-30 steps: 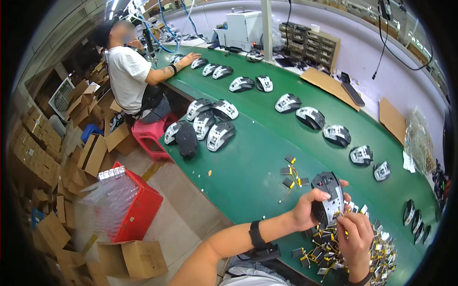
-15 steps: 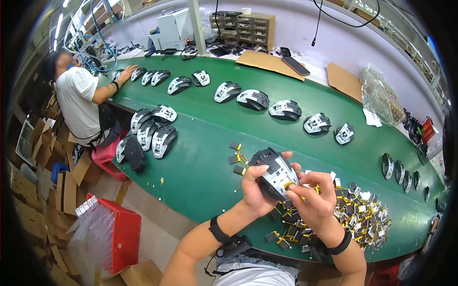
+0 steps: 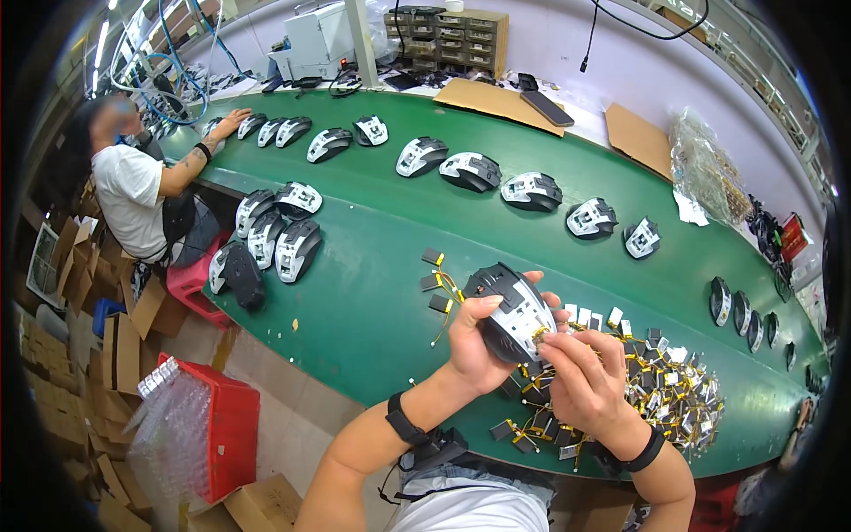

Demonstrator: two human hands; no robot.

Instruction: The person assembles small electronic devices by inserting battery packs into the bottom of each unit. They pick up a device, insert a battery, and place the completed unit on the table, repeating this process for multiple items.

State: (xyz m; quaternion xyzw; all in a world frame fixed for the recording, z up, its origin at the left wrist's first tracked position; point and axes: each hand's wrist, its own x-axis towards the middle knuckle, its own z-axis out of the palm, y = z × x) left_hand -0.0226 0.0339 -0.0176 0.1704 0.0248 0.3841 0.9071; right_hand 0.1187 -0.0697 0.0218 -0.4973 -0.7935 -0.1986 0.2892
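My left hand grips a black and white computer mouse from below and the side, tilted above the green table. The fingers of my right hand are pinched at the mouse's near right end, around a small yellow piece. My fingertips hide most of that piece. A large pile of small flat batteries with yellow tape and thin wires lies beyond and right of my right hand. Left of the held mouse lie several more batteries with their wires.
Rows of computer mice stand along the raised far strip of the green table. A cluster of mice sits at its left. A co-worker reaches onto the far left. A red crate stands on the floor.
The held mouse and both hands keep nearly the same place, with the right fingers still pinched at its end. My view has shifted slightly. The co-worker's head and arm have moved a little.
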